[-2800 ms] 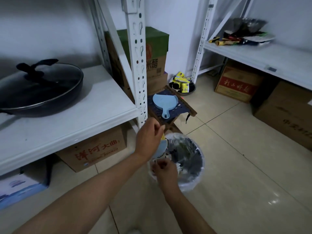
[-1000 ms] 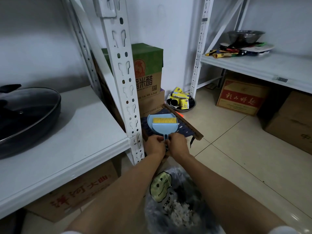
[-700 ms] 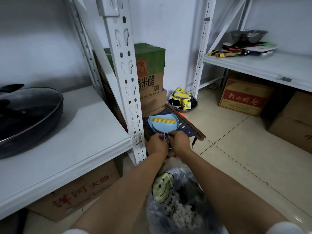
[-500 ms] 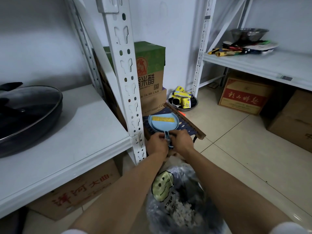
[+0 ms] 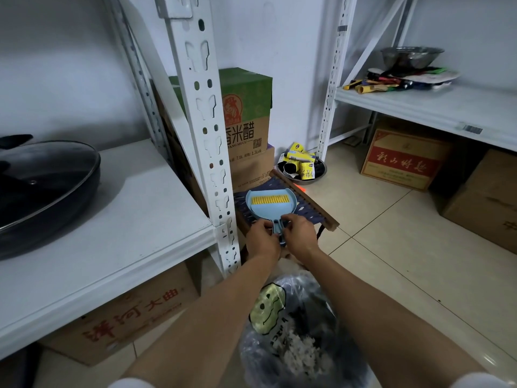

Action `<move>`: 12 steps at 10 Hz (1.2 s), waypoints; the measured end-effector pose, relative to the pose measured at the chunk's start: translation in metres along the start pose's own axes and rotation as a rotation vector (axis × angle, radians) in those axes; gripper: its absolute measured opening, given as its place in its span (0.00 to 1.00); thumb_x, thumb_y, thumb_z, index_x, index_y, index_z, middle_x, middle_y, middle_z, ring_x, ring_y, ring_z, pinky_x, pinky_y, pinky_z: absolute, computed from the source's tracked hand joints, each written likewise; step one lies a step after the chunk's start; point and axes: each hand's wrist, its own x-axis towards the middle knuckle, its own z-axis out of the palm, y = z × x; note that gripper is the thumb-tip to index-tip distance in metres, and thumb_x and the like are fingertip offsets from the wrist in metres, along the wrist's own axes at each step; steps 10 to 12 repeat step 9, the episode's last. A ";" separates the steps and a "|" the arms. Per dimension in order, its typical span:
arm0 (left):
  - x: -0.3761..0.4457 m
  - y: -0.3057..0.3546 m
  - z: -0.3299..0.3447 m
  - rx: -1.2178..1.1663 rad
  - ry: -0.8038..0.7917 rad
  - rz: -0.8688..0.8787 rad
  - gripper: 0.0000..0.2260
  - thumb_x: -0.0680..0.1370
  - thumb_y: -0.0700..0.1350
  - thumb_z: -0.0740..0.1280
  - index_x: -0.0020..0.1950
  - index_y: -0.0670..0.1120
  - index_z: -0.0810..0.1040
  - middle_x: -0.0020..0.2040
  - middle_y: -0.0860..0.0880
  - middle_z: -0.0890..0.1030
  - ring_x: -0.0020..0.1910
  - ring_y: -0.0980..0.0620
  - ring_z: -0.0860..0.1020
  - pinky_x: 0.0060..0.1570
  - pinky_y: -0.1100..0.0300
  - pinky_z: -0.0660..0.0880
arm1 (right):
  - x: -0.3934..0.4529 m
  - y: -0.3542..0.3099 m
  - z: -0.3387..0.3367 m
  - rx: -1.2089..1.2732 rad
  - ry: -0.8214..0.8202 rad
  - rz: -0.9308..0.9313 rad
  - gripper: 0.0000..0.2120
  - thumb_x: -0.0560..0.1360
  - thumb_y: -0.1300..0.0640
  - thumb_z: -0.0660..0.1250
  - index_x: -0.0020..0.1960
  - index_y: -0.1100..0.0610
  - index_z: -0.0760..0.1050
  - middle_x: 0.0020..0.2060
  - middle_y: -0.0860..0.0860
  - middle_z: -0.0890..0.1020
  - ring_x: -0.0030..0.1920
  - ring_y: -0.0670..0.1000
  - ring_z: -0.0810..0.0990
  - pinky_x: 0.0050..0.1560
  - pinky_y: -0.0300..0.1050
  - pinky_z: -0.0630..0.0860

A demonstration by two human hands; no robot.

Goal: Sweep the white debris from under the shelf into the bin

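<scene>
Now that the white debris (image 5: 300, 357) sits in the bin (image 5: 296, 340) instead of the dustpan (image 5: 270, 204), sweeping looks done. Dustpan w/ brush has moved onto the stool (image 5: 310, 210); left hand (image 5: 263, 239) & right hand (image 5: 298, 233) fingers pinch its handle, prob. stowing it.

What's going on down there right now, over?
Both hands, left hand and right hand, pinching dustpan handle. White debris already in bin. Nothing blocking.

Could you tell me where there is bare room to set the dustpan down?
Free: the white shelf right of the black pan, and the floor tiles before the red carton. Crowded: the far shelf's utensil pile.
</scene>
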 end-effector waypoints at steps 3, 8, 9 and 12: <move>-0.031 0.001 -0.026 0.212 0.035 0.383 0.11 0.76 0.41 0.69 0.59 0.46 0.78 0.58 0.47 0.75 0.52 0.50 0.78 0.54 0.56 0.78 | -0.024 0.008 -0.017 -0.017 0.065 -0.008 0.15 0.74 0.61 0.66 0.60 0.57 0.78 0.55 0.56 0.83 0.53 0.56 0.82 0.54 0.50 0.79; -0.135 -0.031 -0.094 0.533 -0.226 0.145 0.20 0.80 0.44 0.64 0.71 0.42 0.67 0.69 0.40 0.66 0.66 0.40 0.72 0.67 0.50 0.69 | -0.156 0.090 -0.086 -0.198 0.032 0.314 0.18 0.77 0.55 0.63 0.65 0.59 0.74 0.59 0.62 0.79 0.54 0.62 0.80 0.57 0.51 0.78; -0.141 -0.036 -0.094 0.595 -0.271 -0.022 0.21 0.80 0.46 0.63 0.71 0.41 0.65 0.69 0.38 0.67 0.66 0.37 0.72 0.65 0.51 0.70 | -0.176 0.096 -0.088 -0.242 -0.024 0.405 0.19 0.78 0.53 0.61 0.66 0.61 0.72 0.61 0.62 0.77 0.58 0.63 0.78 0.58 0.52 0.76; -0.141 -0.036 -0.094 0.595 -0.271 -0.022 0.21 0.80 0.46 0.63 0.71 0.41 0.65 0.69 0.38 0.67 0.66 0.37 0.72 0.65 0.51 0.70 | -0.176 0.096 -0.088 -0.242 -0.024 0.405 0.19 0.78 0.53 0.61 0.66 0.61 0.72 0.61 0.62 0.77 0.58 0.63 0.78 0.58 0.52 0.76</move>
